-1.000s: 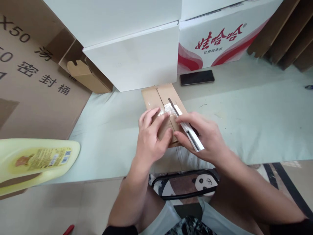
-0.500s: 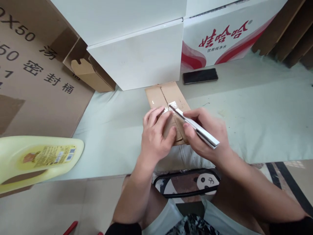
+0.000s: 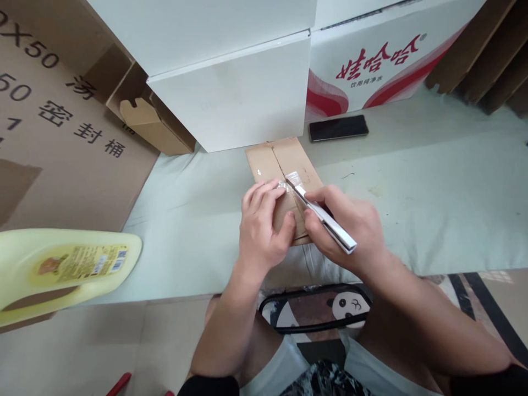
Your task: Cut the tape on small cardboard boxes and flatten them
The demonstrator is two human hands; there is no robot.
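A small brown cardboard box [image 3: 297,157] lies on the cloth-covered surface, with a seam running down its top. Clear tape [image 3: 294,178] crosses the seam, crumpled near my left fingertips. My left hand [image 3: 262,225] rests on the box's left side, open, fingers stretched over the cardboard and thumb apart. In my right hand [image 3: 350,225] is a white utility knife [image 3: 328,220], closed between thumb and fingers. The knife slants up to the left, its dark blade tip at the seam beside the tape; how deep it goes I cannot tell.
A black phone [image 3: 338,128] lies behind the box, before a white-and-red carton [image 3: 379,66]. White boxes [image 3: 235,93] stand at the back. To the left are a large brown carton [image 3: 74,165], an open small box [image 3: 165,129] and a yellow jug [image 3: 78,264].
My right hand and the utility knife have shifted slightly left and down along the box. The near end of the knife has swung left. My left hand stays nearly in place.
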